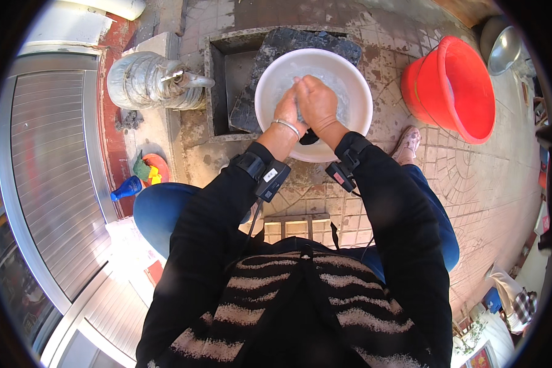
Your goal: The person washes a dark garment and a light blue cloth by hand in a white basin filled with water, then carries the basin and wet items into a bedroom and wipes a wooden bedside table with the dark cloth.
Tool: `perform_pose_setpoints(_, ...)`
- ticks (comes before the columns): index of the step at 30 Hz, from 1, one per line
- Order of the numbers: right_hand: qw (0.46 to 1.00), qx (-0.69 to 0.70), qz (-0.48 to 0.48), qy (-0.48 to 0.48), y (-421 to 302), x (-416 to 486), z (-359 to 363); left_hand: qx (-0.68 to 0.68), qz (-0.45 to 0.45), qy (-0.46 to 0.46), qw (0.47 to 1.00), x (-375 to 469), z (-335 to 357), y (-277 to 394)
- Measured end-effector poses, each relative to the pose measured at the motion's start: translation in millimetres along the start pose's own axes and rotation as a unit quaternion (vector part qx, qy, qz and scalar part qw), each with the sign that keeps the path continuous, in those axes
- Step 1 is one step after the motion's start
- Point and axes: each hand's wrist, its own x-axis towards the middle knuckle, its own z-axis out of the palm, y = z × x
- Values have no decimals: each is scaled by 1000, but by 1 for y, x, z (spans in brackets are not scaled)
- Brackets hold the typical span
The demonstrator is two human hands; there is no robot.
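Observation:
A white plastic basin (361, 112) with cloudy, sudsy water stands on a dark stone slab (276, 53) in front of me. Over the water my left hand (289, 108), a silver bangle at its wrist, meets my right hand (319, 101); the two are pressed together. My right hand's fingers are curled in. Whatever may be between the palms is hidden. A piece of black cloth (309, 137) shows just below the hands, inside the basin; whether they grip it cannot be told.
The slab lies across a concrete trough (216, 92). Left of it is a wrapped standpipe (152, 80) with a tap. A red bucket (416, 87) stands at the right, metal bowls (504, 51) beyond it. A blue bottle (128, 187) and a red dish (161, 164) lie by the door (50, 161).

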Motion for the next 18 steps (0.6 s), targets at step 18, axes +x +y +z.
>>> perform_pose_setpoints(18, 992, -125, 20, 20, 110, 34, -1, 647, 354, 73, 671, -7, 21, 41)
